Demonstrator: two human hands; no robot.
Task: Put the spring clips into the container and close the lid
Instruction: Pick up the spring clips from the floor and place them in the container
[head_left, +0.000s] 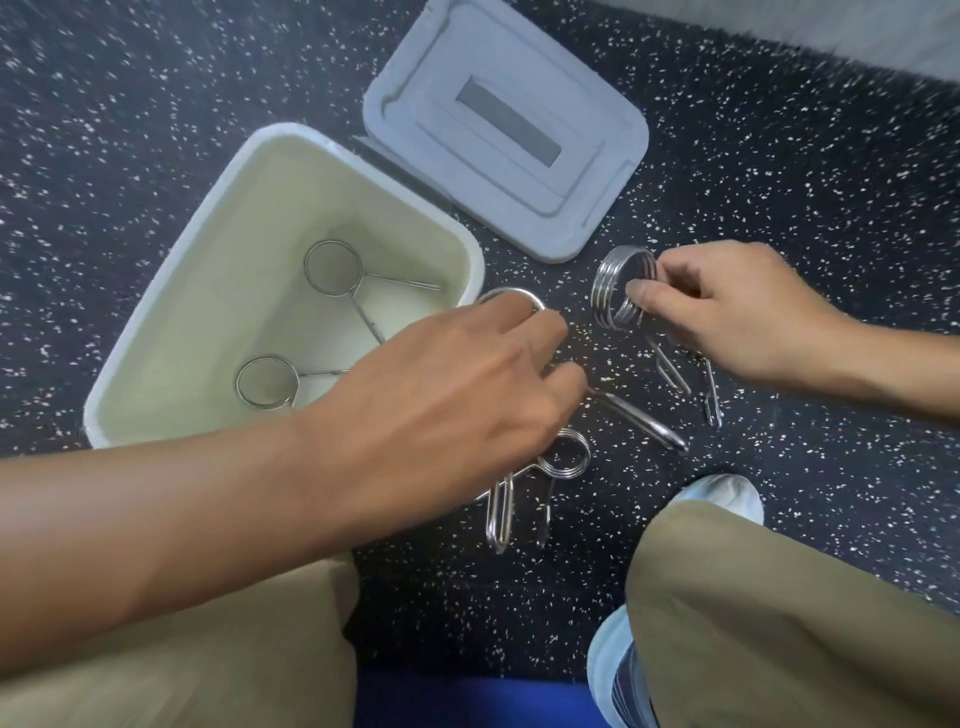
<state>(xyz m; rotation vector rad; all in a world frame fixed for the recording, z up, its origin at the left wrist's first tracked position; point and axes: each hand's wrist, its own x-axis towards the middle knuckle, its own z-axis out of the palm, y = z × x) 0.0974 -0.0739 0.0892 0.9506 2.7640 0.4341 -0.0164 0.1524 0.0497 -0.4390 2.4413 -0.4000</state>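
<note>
**Both hands gathering clips beside the open container**

The right hand (727, 312) is pinching the coil of a spring clip (621, 288) just above the floor (779, 182). The left hand (452, 384) is closing on another clip (511, 299) by the container (156, 322), its fingertips hidden. Two clips (332, 267) are lying inside; a loose clip (561, 457) is waiting near the left hand. The lid (506, 130) is resting far right of the container. The dangling handles are likely to snag the rim or tangle together, spilling clips.

Two spring clips (332, 267) lie in the container (218, 208), the lid (597, 156) at its two o'clock, loose clips (569, 457) at its four o'clock on the floor (779, 182)
</note>
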